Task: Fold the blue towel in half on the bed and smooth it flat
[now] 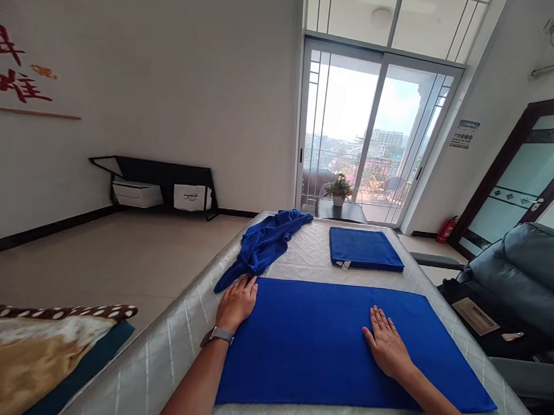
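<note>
Both hands lie flat and unclenched on a smooth, rectangular blue cloth.

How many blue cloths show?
3: a flat cloth under the right hand, a crumpled cloth by its far left corner, and a folded cloth beyond it, whose layers may hide more.

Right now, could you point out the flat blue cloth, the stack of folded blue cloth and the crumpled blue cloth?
Flat blue cloth [307, 345]: head view, its smooth middle.
Stack of folded blue cloth [366, 247]: head view, its top face.
Crumpled blue cloth [266, 244]: head view, among its folds.
</note>
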